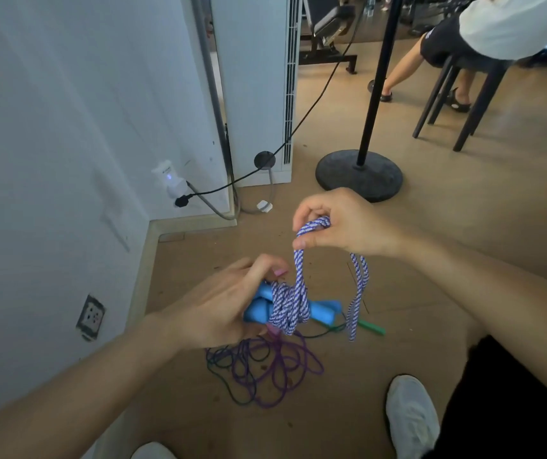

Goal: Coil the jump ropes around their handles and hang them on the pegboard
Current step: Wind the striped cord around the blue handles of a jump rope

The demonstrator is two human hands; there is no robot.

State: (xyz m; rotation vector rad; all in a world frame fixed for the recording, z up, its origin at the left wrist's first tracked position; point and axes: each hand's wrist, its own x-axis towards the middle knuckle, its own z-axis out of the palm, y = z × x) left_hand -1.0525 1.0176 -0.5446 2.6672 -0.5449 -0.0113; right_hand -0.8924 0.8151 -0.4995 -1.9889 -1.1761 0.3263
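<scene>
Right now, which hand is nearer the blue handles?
Left. The left hand grips the blue handles directly; the right hand is raised above them, pinching a loop of the striped rope.

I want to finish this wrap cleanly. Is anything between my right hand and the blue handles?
Nothing visible: the right hand holds the striped rope in open air above the blue handles, which the left hand grips.

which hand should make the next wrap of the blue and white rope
Right. The right hand already pinches the free loop of the rope above the bundle, while the left hand is occupied clamping the blue handles.
</scene>
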